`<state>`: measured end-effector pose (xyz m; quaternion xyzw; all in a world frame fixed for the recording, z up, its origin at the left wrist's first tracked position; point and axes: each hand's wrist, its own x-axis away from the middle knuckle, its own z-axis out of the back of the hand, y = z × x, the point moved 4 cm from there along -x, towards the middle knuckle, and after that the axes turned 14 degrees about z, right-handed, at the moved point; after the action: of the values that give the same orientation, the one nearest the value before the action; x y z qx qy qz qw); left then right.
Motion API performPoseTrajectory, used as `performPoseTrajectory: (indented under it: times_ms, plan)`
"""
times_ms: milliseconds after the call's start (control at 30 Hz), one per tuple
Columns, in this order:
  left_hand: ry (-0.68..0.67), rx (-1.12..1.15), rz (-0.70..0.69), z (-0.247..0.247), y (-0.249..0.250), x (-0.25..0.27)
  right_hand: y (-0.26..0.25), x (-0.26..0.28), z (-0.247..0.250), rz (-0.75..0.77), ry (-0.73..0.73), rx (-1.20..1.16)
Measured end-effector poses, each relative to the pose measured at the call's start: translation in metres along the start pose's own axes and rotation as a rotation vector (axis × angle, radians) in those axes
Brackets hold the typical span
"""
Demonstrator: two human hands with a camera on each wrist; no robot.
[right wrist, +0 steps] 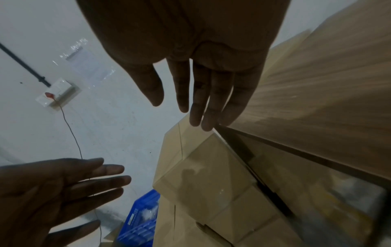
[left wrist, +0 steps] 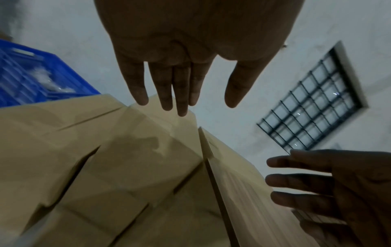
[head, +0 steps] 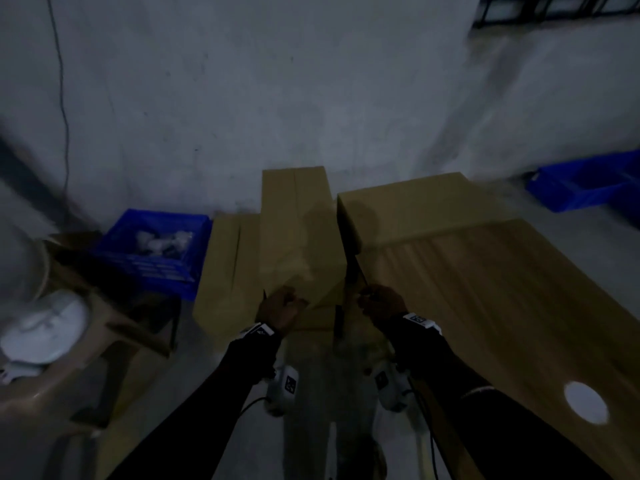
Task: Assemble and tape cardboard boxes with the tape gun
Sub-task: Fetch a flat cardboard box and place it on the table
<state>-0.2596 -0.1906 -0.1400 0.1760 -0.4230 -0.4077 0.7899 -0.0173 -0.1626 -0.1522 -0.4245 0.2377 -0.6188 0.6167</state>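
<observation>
A blue crate (head: 152,251) sits far left. The left hand (head: 278,311) and right hand (head: 382,303), fingers straight and apart, hover over stacked flat cardboard boxes (head: 294,237) beside the wooden table (head: 502,289). One flat should be gripped by both edges. No tape gun is seen.

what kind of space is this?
Probably a storeroom or small packing area: flat cardboard boxes stacked beside a wooden table, blue plastic crates on the floor, bare whitish walls with a barred window.
</observation>
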Motion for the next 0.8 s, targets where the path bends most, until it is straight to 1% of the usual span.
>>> performPoseTrajectory:
  times_ms: [100,167,200,300,400,467,567,633,700,800]
  plan:
    - [0.031,0.070,0.044,0.013,0.020,-0.034,-0.008,-0.055,0.004,0.036,-0.040,0.087]
    - [0.049,0.057,0.048,0.021,0.031,-0.056,-0.016,-0.087,0.007,0.057,-0.061,0.184]
    - [0.058,0.034,0.048,0.025,0.035,-0.067,-0.021,-0.098,0.008,0.049,-0.070,0.180]
    - [0.070,-0.023,0.082,0.040,0.047,-0.109,-0.028,-0.148,0.002,0.007,-0.112,0.156]
    - [0.063,-0.012,0.107,0.050,0.051,-0.156,-0.028,-0.190,-0.005,-0.052,-0.168,0.195]
    - [0.052,-0.014,0.145,0.059,0.051,-0.191,-0.024,-0.219,-0.010,-0.080,-0.145,0.200]
    - [0.004,-0.049,0.217,0.069,0.047,-0.235,0.000,-0.259,-0.020,-0.162,-0.128,0.201]
    - [-0.043,-0.052,0.260,0.072,0.043,-0.262,0.000,-0.274,-0.027,-0.212,-0.098,0.192]
    - [-0.086,-0.026,0.296,0.073,0.039,-0.281,-0.009,-0.278,-0.031,-0.224,-0.050,0.196]
    - [-0.150,-0.011,0.339,0.069,0.027,-0.305,-0.005,-0.284,-0.043,-0.297,-0.064,0.160]
